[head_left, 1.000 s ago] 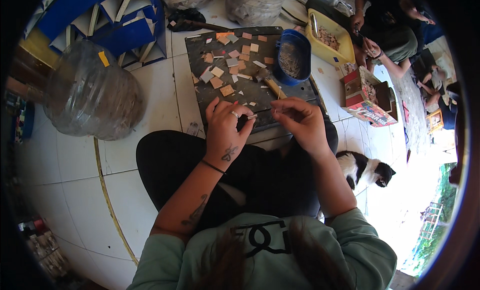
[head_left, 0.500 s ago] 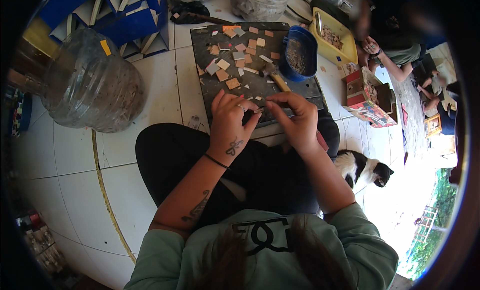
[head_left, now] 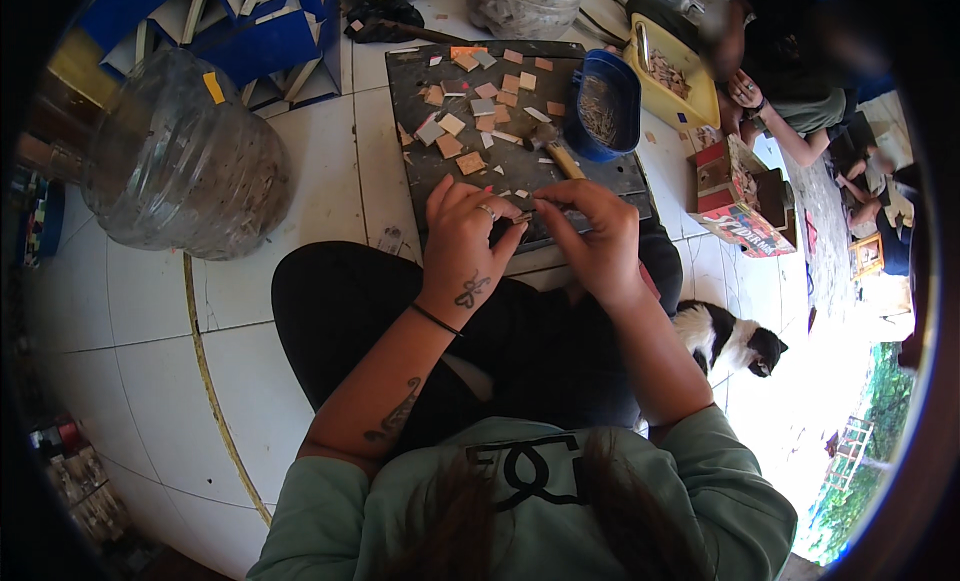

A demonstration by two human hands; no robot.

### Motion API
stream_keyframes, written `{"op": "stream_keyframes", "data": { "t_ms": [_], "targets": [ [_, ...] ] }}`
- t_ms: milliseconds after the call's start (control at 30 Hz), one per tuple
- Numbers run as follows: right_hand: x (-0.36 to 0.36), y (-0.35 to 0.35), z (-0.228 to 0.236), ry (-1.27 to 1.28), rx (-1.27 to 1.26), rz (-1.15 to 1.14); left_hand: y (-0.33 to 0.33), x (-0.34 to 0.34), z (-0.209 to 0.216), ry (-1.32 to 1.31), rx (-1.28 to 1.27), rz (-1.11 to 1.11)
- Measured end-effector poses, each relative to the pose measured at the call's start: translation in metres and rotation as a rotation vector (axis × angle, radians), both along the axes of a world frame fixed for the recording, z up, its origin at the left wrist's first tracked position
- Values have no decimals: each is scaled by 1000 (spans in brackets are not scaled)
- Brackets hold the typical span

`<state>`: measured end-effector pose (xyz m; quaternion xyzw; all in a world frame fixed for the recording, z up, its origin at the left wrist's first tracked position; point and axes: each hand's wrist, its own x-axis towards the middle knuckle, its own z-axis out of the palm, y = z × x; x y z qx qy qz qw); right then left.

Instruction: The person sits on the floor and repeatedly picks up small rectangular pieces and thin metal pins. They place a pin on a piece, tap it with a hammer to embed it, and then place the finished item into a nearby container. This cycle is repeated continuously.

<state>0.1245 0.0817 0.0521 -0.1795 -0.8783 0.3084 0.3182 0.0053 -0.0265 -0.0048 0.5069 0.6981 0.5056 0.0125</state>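
Observation:
My left hand [head_left: 462, 231] pinches a small tan piece [head_left: 523, 219] over the near edge of a dark board [head_left: 430, 176]. Thumb and fingertips of my right hand [head_left: 597, 231] are closed right beside that piece; whatever they hold is too small to make out. Beyond my hands, several small flat tiles [head_left: 470, 164] in tan, pink and grey lie scattered on the board. A hammer [head_left: 566, 161] with a light wooden handle rests there, close to my right fingers. Behind it stands a blue tub [head_left: 632, 131] with many thin, nail-like pieces inside.
A yellow basin [head_left: 708, 109] of small pieces and an open cardboard box [head_left: 745, 226] stand to the right, near another person's hand [head_left: 745, 91]. A black and white cat [head_left: 735, 341] sits by my right knee. On the left are a big clear plastic jar [head_left: 190, 171] and blue holders [head_left: 265, 56].
The whole view has shifted slightly, with the board a little farther right in it. Both hands keep nearly the same pose, fingertips still together at the small piece.

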Motion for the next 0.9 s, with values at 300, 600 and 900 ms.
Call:
{"op": "stream_keyframes", "data": {
  "t_ms": [300, 600, 900],
  "targets": [
    [-3, 4, 2, -20, 60, 69, 0, -1, 0, 1, -3, -7],
    [4, 6, 4, -102, 126, 33, 4, -2, 7, 3, 104, -67],
    [91, 20, -16, -591, 110, -271, 7, 5, -1, 110, 227, -49]
  ]
}}
